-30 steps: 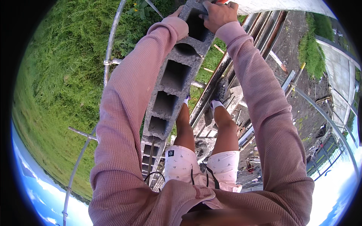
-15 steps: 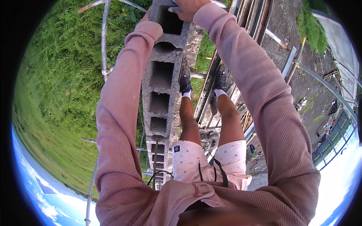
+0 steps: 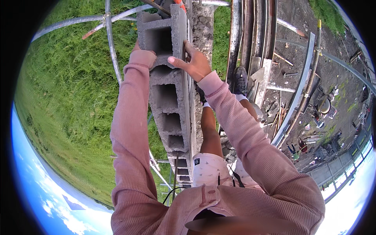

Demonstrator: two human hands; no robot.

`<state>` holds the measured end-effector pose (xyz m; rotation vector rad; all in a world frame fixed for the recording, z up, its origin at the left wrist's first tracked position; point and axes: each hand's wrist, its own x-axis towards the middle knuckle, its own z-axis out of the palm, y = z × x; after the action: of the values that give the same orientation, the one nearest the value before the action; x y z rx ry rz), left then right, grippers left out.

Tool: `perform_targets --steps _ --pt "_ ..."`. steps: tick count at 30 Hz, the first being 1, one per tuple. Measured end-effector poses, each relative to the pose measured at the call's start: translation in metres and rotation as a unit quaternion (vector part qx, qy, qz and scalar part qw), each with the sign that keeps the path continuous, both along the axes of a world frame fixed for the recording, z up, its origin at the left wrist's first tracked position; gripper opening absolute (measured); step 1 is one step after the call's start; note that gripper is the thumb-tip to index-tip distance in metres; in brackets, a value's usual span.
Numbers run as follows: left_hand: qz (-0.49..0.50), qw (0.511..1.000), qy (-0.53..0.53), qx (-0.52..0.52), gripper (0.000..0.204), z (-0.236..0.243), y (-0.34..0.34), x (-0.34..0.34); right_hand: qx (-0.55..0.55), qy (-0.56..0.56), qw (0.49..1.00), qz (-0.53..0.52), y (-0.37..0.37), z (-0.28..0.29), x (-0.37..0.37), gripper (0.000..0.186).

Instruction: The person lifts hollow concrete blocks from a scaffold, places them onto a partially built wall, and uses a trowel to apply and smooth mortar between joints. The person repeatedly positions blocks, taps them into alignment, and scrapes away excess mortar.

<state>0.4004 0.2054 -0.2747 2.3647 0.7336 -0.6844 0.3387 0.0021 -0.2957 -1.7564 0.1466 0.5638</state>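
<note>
A row of grey hollow concrete blocks (image 3: pixel 165 96) forms the wall running toward me, with open cores facing up. At its far end, both my hands are on the concrete block (image 3: pixel 157 26). My left hand (image 3: pixel 136 47) is against its left side, its fingers largely hidden by the block and the pink cuff. My right hand (image 3: pixel 194 62) grips the right side, thumb over the top edge near a joint and fingers along the outer face. A bar (image 3: pixel 176 166) stands up from a core nearer me.
Scaffold tubes (image 3: pixel 111 47) cross the grass left of the wall. Long metal channels (image 3: pixel 250 31) lie to the right, near my shoe (image 3: pixel 240 80) and a flat triangular blade (image 3: pixel 258 75). Lower ground at far right holds a round basin (image 3: pixel 324 105) and scattered debris.
Both hands have come closer to me in the view. My right hand has shifted from the block's top to its right side. More of the block's far end and the ground at right now shows.
</note>
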Motion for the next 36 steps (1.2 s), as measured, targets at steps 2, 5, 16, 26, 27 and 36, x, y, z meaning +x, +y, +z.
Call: perform_targets --steps 2,5,16,26,27,36 --pt "0.009 1.000 0.003 -0.009 0.069 0.000 0.003 0.000 -0.025 -0.013 0.999 0.015 0.004 0.002 0.002 0.121" --pt "0.004 0.999 -0.026 -0.026 0.068 -0.004 0.009 -0.003 -0.054 -0.046 0.997 0.019 0.001 0.009 0.009 0.114" --pt "0.038 0.998 0.032 -0.040 0.071 0.001 0.007 -0.001 -0.046 -0.028 0.998 0.041 -0.004 0.022 0.023 0.080" --pt "-0.025 0.999 0.025 0.011 0.073 0.003 0.001 0.000 0.077 -0.044 0.996 -0.016 0.002 -0.004 0.003 0.113" --pt "-0.029 0.999 0.022 0.012 0.073 0.002 0.002 -0.001 0.065 -0.037 0.997 -0.006 0.002 -0.004 0.003 0.109" --pt "-0.070 0.997 0.014 0.012 0.075 -0.018 0.007 0.002 0.039 -0.018 0.998 0.054 -0.008 0.006 0.015 0.094"
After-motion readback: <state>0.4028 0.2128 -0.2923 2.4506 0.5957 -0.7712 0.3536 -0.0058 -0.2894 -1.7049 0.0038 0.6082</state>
